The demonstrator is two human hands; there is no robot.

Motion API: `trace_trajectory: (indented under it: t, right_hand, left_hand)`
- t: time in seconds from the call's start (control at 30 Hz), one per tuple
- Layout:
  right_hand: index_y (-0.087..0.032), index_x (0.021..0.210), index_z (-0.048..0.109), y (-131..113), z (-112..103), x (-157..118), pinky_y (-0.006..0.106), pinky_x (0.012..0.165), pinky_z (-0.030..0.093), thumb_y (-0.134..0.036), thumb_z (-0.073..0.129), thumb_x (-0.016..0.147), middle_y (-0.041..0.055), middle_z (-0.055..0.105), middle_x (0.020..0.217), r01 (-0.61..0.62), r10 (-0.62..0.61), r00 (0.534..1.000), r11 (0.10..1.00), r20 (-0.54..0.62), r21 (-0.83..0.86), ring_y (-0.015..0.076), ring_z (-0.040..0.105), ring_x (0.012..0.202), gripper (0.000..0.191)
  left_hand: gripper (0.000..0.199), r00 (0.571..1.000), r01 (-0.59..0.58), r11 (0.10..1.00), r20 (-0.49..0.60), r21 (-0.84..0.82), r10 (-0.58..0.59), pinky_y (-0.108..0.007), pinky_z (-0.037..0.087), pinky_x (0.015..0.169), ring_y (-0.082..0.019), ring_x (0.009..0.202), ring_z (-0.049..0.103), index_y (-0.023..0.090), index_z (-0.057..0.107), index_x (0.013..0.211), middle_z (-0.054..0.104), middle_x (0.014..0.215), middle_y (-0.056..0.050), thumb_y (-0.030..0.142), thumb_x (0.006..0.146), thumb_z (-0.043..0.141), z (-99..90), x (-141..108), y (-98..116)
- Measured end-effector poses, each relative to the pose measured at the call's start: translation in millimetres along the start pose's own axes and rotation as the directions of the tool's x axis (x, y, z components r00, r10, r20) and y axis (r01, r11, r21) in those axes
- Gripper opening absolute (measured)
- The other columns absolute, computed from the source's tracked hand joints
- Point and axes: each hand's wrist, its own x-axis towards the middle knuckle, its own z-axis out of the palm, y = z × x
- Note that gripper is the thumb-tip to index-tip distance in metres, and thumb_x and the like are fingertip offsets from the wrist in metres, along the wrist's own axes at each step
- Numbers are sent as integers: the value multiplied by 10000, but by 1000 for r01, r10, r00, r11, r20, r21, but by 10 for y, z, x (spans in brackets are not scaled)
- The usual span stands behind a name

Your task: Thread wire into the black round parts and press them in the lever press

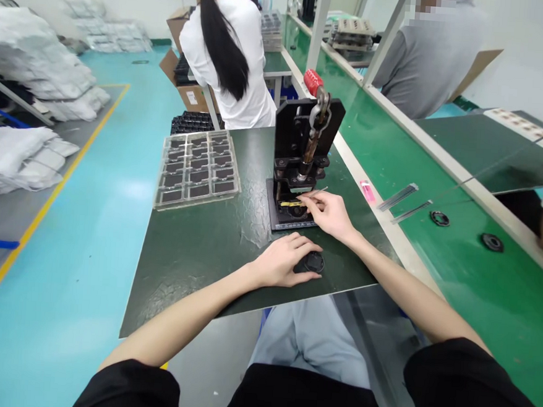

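Transparent tray (197,200) left of black press (305,162). Left hand (286,260) half-curled around black disc (314,262), holding it; right hand (329,214), fingertips nearly together at yellow strip (290,203), grip unclear.

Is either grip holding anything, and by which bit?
Left grip: round black piece, by its edge. Right grip: at the yellow strip; I can't tell if it's pinched.

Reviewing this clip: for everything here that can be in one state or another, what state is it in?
Left hand: curved around the round black part
Right hand: fingertips at the yellow strip, grip unclear
Press: upright, red handle pointing up
Clear tray: lying flat, filled with dark pieces
Cardboard box: flaps open
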Motion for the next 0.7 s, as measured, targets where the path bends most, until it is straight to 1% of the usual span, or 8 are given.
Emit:
trace_trajectory:
  t: [0.1,0.2,0.27,0.33,0.4,0.47,0.57,0.7]
  right_hand:
    - [-172,821,731,-80,-53,-16,279,545,533,-666,691,880,74,734,775,-10,18,995,997,-103,72,153,640,597,499]
    - [-178,852,694,-223,-195,-161,239,468,464,-679,698,875,38,688,701,-23,55,978,988,-202,156,112,564,522,501]
    - [-179,835,683,-311,-299,-363,224,473,459,-653,717,878,30,677,690,-43,67,983,990,-173,137,104,564,531,478]
    - [-175,798,678,-358,-358,-623,218,482,463,-624,713,898,29,666,664,-86,94,992,991,-84,98,104,572,532,461]
    - [-172,759,674,-351,-356,-879,218,482,469,-615,692,917,35,662,645,-132,133,991,988,-2,77,109,581,526,471]
    - [-170,743,671,-308,-310,-1065,224,495,488,-621,685,916,41,667,646,-171,168,985,982,40,77,118,597,534,484]
    - [-174,733,656,-243,-234,-1159,232,516,509,-644,701,892,41,665,656,-219,215,975,970,51,103,125,603,548,498]
    - [-182,704,625,-227,-212,-1100,228,481,470,-685,707,863,31,640,635,-251,252,968,960,11,122,118,570,521,534]
  left_hand:
    - [448,999,37,999,-16,-11,-37,-386,570,925,-254,1018,693,201,605,1247,735,1110,-84,506,935,713,2,0,12]
    - [450,993,95,996,-68,-3,-95,-376,580,884,-243,971,702,197,611,1195,738,1073,-81,534,920,725,23,-4,26]
    - [463,988,127,992,-94,-4,-127,-372,585,867,-237,957,705,196,606,1183,737,1074,-78,546,910,735,38,-8,35]
    - [471,984,146,989,-104,-5,-146,-369,589,857,-236,953,708,196,600,1174,735,1080,-77,549,899,746,50,-14,42]
    - [463,982,158,987,-106,-3,-158,-365,589,851,-234,946,712,199,595,1165,734,1081,-74,538,894,757,58,-19,47]
    - [469,979,171,985,-107,-11,-172,-361,589,851,-228,934,717,207,585,1174,736,1075,-67,532,888,766,62,-23,49]
    - [503,977,183,983,-105,-35,-186,-355,592,849,-223,931,723,215,570,1194,736,1079,-65,542,873,778,61,-26,49]
    - [504,977,185,982,-100,-27,-187,-357,591,855,-226,938,730,215,563,1187,735,1086,-65,543,871,779,58,-23,48]
